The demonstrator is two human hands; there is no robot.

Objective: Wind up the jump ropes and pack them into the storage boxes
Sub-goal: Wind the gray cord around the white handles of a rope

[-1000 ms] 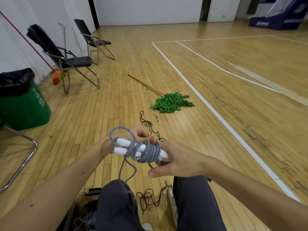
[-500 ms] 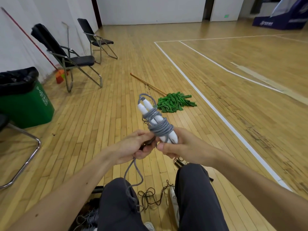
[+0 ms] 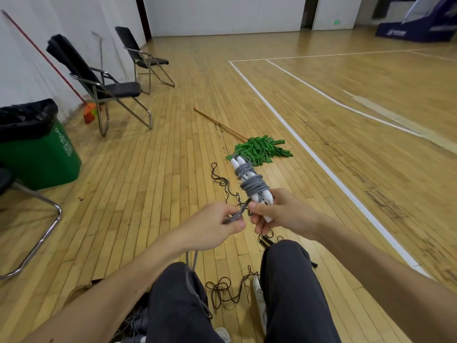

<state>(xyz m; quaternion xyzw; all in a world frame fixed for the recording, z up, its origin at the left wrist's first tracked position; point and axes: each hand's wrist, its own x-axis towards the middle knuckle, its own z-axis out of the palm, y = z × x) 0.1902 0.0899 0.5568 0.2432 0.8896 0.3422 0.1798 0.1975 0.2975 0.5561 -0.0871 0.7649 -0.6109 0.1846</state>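
A grey jump rope (image 3: 252,185) is wound in several turns round its two white handles (image 3: 238,165), which point up and away from me. My right hand (image 3: 277,211) grips the lower ends of the handles. My left hand (image 3: 215,225) pinches the loose grey strand just below the coil; the rest of it hangs down over my left thigh. A thin dark jump rope (image 3: 223,181) lies tangled on the floor, running from ahead of my hands to between my feet. More grey rope (image 3: 138,325) shows at the bottom left; what holds it is hidden by my leg.
A green mop (image 3: 259,151) with a wooden handle lies on the wooden floor ahead. A green bin (image 3: 42,154) with a black liner stands at the left. Two folding chairs (image 3: 108,85) stand by the left wall, and a chrome chair frame (image 3: 37,241) is at my near left.
The wound bundle went from lying crosswise to standing upright. My right hand took over the lower handle ends and my left hand moved to the loose strand below the coil.
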